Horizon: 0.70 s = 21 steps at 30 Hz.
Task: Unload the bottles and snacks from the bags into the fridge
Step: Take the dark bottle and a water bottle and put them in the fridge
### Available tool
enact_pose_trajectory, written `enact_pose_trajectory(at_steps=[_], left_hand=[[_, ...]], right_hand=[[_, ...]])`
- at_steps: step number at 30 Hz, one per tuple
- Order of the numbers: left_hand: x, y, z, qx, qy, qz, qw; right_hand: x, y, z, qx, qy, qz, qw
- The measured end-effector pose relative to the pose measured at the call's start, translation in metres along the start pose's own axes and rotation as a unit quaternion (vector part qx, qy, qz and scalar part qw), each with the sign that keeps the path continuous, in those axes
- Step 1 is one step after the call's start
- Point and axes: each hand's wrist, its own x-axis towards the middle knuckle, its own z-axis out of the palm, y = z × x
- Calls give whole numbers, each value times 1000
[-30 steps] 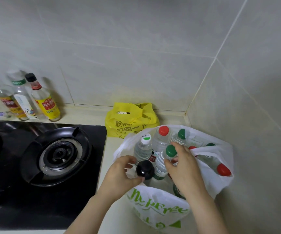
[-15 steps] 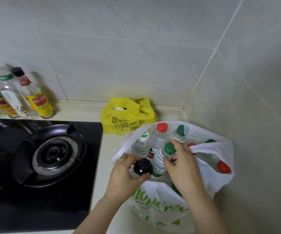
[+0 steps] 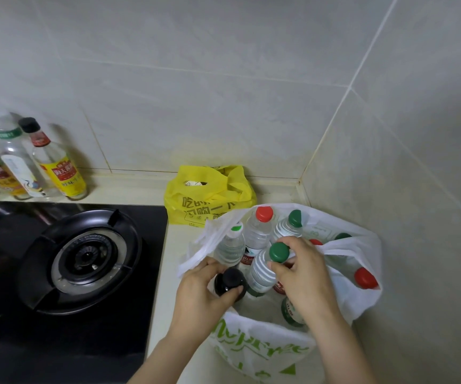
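Note:
A white bag (image 3: 262,347) with green lettering stands on the counter in the corner, holding several water bottles with red, green and white caps. My left hand (image 3: 199,297) grips a dark bottle with a black cap (image 3: 230,279) at the bag's left side. My right hand (image 3: 304,275) pinches the neck of a ribbed clear bottle just under its green cap (image 3: 278,252). Behind the white bag sits a yellow plastic bag (image 3: 210,195), its top knotted and its contents hidden.
A black gas hob (image 3: 82,259) with a round burner fills the left. Three condiment bottles (image 3: 55,164) stand against the back wall at the far left. Tiled walls close in behind and on the right.
My left hand has wrapped further round the black-capped bottle. My right hand has shifted its fingers up under the green cap. The view has drifted slightly.

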Motion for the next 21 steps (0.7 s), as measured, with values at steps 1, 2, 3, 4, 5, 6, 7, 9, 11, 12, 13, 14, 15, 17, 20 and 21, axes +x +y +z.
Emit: enact_pose_trajectory(at_steps=[1,2,3,4,5,6,7,9,11,12,13,14,15,17,20,21], left_hand=[[-1,4,-3,-13,6,-3,1000],[-1,9,-7,-25,8,-3,1000],[-1,14,-10,-33,8,1,999],[0,18,-13,-33,9,8,999],[1,22,-16,-31,14,15,999],[2,26,-19,-30,21,21,999],[3,30,-23,-34,29,26,999],[5,39,-31,-51,38,36,997],[8,51,-39,-69,50,50,995],[10,56,-43,-78,58,59,994],[13,62,-47,-88,64,69,992],[15,69,-52,-100,69,79,989],[18,75,-56,-111,74,87,987],[21,89,-66,-132,84,93,983],[28,107,-81,-161,109,96,976],[30,113,-86,-171,117,99,973]], right_hand=[[-1,0,0,8,2,2,1000],[-2,0,-1,15,5,5,1000],[-3,-1,-2,21,8,6,1000],[-6,-2,-4,27,12,6,1000],[-8,-5,-6,36,16,4,999],[-10,-8,-10,44,22,1,999],[-11,-12,-14,52,32,-4,998],[-15,-22,-24,62,53,-16,997],[-17,-32,-36,69,68,-35,995],[-18,-38,-42,74,76,-46,993],[-19,-44,-48,80,85,-59,991],[-20,-50,-54,86,96,-75,989],[-20,-57,-60,94,107,-90,986],[-22,-70,-70,117,133,-113,978],[-26,-88,-85,170,156,-139,963],[-27,-95,-90,192,159,-148,957]])
